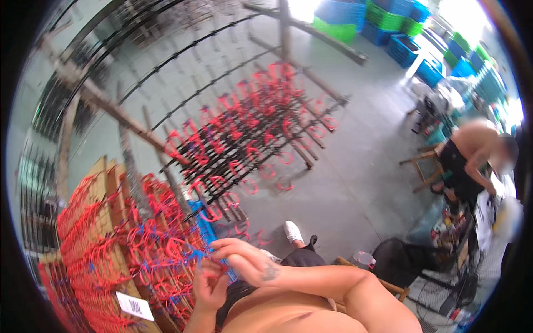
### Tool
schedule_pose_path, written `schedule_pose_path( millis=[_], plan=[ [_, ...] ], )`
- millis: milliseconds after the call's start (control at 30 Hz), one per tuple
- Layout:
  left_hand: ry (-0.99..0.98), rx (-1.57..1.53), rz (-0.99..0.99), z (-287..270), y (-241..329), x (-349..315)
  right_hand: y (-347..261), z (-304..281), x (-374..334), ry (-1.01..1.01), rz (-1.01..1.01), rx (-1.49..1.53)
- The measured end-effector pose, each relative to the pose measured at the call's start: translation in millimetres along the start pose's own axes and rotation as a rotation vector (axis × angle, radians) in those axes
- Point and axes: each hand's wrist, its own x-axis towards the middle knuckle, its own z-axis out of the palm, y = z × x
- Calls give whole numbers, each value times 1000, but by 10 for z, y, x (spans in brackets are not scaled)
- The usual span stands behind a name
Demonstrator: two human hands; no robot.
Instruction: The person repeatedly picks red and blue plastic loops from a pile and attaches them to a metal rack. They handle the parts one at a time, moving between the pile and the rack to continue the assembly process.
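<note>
My left hand [210, 284] is low in the centre, its fingers curled closed beside the hanging red loops. Just above and to its right, my right hand [243, 260] reaches across with thumb and fingers pinched together, the fingertips almost meeting the left ones. Whatever the fingers hold is too small and blurred to make out. Next to both hands, a small blue piece [194, 256] shows among the red loops [166, 250], which hang in dense rows with blue bits on them.
Wooden boards [100, 205] carry red loops at left, with a white card [134, 306] below. Ahead, a rack [125, 117] holds black rods and more red loops [239, 127]. At right a person [472, 150] bends near a wooden stool [423, 166]. Blue and green crates [383, 19] stand behind.
</note>
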Motion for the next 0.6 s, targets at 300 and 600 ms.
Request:
schedule_pose_path(
  millis=[300, 600],
  plan=[
    [180, -761, -390, 67, 136, 226, -133, -114, -63, -33, 41, -257],
    [273, -804, -560, -59, -534, 678, 323, -246, 182, 11, -332, -612]
  ],
)
